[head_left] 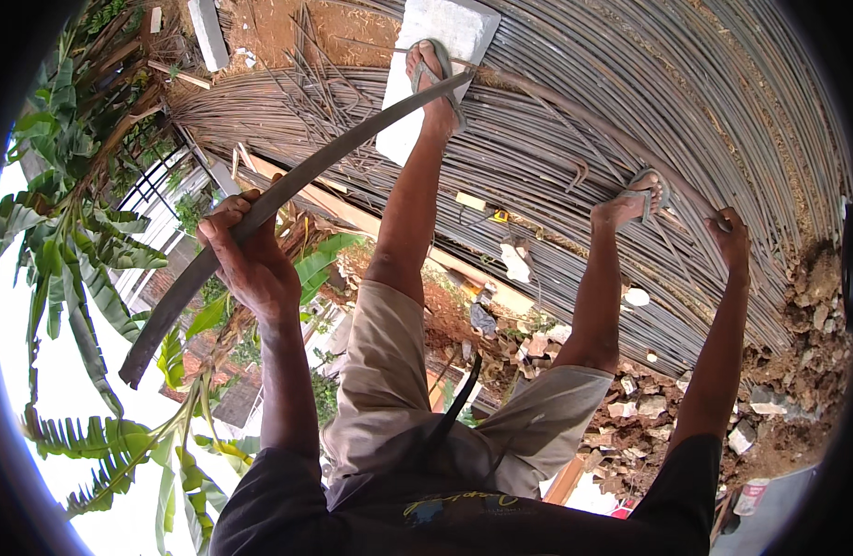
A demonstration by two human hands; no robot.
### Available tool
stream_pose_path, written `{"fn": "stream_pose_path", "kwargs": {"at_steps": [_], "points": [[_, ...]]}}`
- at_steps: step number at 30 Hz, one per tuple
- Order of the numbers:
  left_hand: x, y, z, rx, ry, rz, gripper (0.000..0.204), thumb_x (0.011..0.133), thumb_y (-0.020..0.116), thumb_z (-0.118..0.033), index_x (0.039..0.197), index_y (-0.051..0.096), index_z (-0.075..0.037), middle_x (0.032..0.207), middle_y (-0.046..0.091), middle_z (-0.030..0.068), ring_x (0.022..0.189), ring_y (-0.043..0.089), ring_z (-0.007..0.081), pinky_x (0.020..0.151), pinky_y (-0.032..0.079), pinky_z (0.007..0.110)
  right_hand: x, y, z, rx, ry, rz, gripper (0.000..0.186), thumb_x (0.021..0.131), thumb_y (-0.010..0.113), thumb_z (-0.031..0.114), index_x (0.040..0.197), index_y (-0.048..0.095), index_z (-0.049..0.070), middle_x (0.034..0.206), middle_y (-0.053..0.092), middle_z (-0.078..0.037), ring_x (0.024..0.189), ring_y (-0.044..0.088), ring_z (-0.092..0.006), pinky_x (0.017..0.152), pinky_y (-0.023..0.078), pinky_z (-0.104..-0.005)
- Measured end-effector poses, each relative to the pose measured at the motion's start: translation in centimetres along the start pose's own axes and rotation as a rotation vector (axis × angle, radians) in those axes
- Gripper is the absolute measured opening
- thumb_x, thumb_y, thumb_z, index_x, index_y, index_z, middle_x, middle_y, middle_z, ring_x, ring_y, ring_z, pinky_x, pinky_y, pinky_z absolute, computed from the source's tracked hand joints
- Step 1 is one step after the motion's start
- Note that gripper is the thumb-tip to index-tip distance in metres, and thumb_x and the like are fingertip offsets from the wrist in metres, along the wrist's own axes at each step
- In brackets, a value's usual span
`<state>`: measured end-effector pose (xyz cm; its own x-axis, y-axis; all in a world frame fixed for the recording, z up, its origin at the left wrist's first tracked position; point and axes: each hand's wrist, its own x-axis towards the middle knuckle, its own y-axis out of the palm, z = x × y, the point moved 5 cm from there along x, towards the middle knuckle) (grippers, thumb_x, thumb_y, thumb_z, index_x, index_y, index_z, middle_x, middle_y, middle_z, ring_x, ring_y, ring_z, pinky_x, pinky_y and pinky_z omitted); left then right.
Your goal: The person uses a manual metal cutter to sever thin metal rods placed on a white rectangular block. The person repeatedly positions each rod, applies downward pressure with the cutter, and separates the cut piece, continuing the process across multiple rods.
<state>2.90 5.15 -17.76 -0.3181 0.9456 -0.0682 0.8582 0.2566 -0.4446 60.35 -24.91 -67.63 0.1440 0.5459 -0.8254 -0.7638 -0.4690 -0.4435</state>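
Note:
My left hand (pixel 255 255) is wrapped round a long dark metal bar (pixel 325 157), which slants from the lower left up to the white block. The bar's far end meets a brown steel rod (pixel 589 116) at the block's edge; whether they are joined there I cannot tell. At the right, my right hand (pixel 730 243) is closed on the near end of that rod, which runs over the bundled rebar. My left foot (pixel 430 79), in a flip-flop, stands on the white block (pixel 459 32). My right foot (pixel 638 196) rests on the rebar beside the rod.
Rebar (pixel 760 120) covers most of the ground in long rows. A hooked rod piece (pixel 577 176) and a yellow tape measure (pixel 501 216) lie on it. Broken bricks and rubble (pixel 653 408) lie at the lower right, banana plants (pixel 75 250) at the left.

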Motion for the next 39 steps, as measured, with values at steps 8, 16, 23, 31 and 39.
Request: {"fn": "stream_pose_path", "kwargs": {"at_steps": [8,16,23,31,39], "points": [[0.9,2.7,1.7,0.039,-0.017,-0.036,0.035,0.113,0.051,-0.038,0.104,0.057,-0.005,0.104,0.062,0.0098,0.106,0.066,0.0247,0.093,0.063,0.043,-1.8,1.7,-0.5,-0.039,0.04,-0.05,0.038,0.083,0.084,0.044,0.103,0.068,0.017,0.104,0.077,-0.012,0.103,0.071,-0.0401,0.089,0.052,-0.0533],[1.1,2.7,4.0,-0.016,-0.02,-0.036,0.034,0.112,0.052,-0.037,0.103,0.056,-0.004,0.101,0.062,0.0095,0.103,0.065,0.0243,0.099,0.061,0.051,-2.4,2.7,-0.5,0.02,0.121,0.008,0.039,0.081,0.085,0.044,0.105,0.071,0.017,0.108,0.077,-0.016,0.107,0.072,-0.0384,0.092,0.053,-0.0505],[1.7,4.5,3.0,-0.042,0.021,-0.015,0.032,0.114,0.048,-0.032,0.1,0.052,-0.003,0.098,0.06,0.0091,0.1,0.064,0.0242,0.104,0.059,0.06,-2.7,3.4,-0.9,0.005,0.07,-0.005,0.039,0.086,0.084,0.04,0.109,0.068,0.013,0.111,0.076,-0.015,0.104,0.071,-0.0344,0.09,0.052,-0.048],[-0.8,8.2,2.1,-0.087,0.005,0.077,0.04,0.114,0.043,-0.038,0.098,0.053,-0.002,0.103,0.058,0.0105,0.108,0.064,0.026,0.117,0.046,0.066,-2.7,2.6,-1.5,-0.076,0.108,0.088,0.045,0.084,0.081,0.049,0.103,0.073,0.009,0.099,0.075,-0.02,0.095,0.072,-0.0363,0.084,0.054,-0.0453],[-13.2,15.2,-0.4,0.432,0.006,0.432,0.022,0.097,0.076,-0.021,0.108,0.067,-0.004,0.139,0.052,0.0191,0.136,0.05,0.0334,0.116,0.037,0.046,-4.4,-1.8,5.0,-0.134,0.067,0.089,0.064,0.088,0.071,0.068,0.099,0.07,0.005,0.095,0.07,-0.021,0.089,0.066,-0.0388,0.081,0.05,-0.0456]]}}
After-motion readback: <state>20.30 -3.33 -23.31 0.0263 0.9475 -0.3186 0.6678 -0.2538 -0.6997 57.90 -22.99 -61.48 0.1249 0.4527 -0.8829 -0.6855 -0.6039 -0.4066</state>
